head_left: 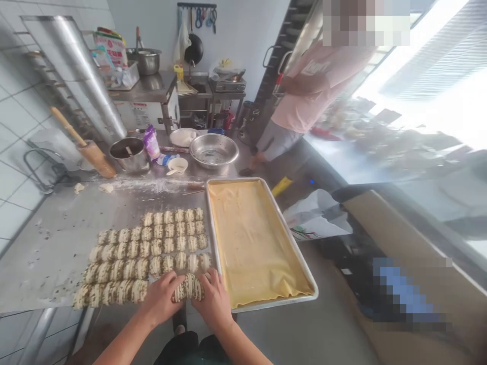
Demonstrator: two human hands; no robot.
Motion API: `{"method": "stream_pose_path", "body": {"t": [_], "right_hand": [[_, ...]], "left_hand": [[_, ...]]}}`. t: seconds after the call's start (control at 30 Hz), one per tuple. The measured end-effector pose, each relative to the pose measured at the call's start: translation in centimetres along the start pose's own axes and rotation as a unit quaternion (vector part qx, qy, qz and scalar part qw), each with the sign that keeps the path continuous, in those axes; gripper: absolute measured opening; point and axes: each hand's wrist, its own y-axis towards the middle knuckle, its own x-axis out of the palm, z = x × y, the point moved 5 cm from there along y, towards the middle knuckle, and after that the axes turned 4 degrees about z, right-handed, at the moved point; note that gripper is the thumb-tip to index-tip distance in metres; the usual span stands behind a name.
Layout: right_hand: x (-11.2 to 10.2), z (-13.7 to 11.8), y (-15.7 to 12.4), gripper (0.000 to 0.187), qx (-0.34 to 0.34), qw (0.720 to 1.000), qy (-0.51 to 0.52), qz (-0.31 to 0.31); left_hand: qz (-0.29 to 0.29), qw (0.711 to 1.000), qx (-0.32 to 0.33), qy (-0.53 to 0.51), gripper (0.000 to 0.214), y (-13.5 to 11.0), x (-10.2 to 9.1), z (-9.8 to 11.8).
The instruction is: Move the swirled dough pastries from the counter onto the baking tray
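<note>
Between my two hands, at the near edge of the steel table, is a striped dough roll piece [188, 288] flecked with dark green bits. My left hand [165, 294] grips its left end with curled fingers. On the opposite end, my right hand [211, 294] closes in the same way. Rows of similar sliced dough pieces [129, 266] lie on the table to the left and beyond my hands. Just right of my right hand stands a shallow metal tray [314, 289] lined with a yellowish sheet [254, 238], wrinkled at its near end.
Behind the dough stand a steel bowl [214, 151], a steel pot [130, 154], a purple packet [151, 143] and a small white bowl [177, 166]. A rolling pin [97, 158] leans at the left. A person in a pink shirt [304, 91] stands at the back right, near a white bag [323, 215].
</note>
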Motion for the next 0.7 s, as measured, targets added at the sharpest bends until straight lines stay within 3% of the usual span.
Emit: {"method": "stream_pose_path", "body": {"t": [0.1, 0.23, 0.3, 0.4, 0.53, 0.6, 0.7], "right_hand": [[-6.0, 2.8, -0.7, 0.049, 0.005, 1.0, -0.025, 0.004], [-13.5, 9.6, -1.6, 0.047, 0.012, 0.997, -0.072, 0.014], [-15.9, 13.5, -1.9, 0.045, 0.016, 0.996, -0.085, 0.016], [-17.2, 19.2, -2.4, 0.045, 0.029, 0.994, -0.103, 0.007], [-17.2, 24.4, -2.8, 0.062, 0.042, 0.992, -0.09, -0.078], [-17.8, 26.0, -3.0, 0.07, 0.046, 0.99, -0.054, -0.119], [-19.8, 28.0, -3.0, 0.071, 0.055, 0.994, -0.032, -0.093]], "left_hand": [[0.029, 0.999, 0.039, -0.005, 0.051, 2.2, 0.4, 5.9], [0.026, 0.996, 0.082, -0.025, 0.055, 6.7, 3.8, 14.9], [0.022, 0.995, 0.093, -0.033, 0.057, 8.9, 6.4, 18.8], [0.014, 0.995, 0.101, -0.02, 0.054, 11.4, 10.8, 23.0], [-0.004, 0.997, 0.077, 0.014, 0.052, 12.1, 15.1, 25.0], [0.003, 0.998, 0.054, 0.014, 0.058, 11.3, 15.7, 24.7], [0.018, 0.999, 0.04, 0.025, 0.064, 9.5, 15.7, 24.0]]}}
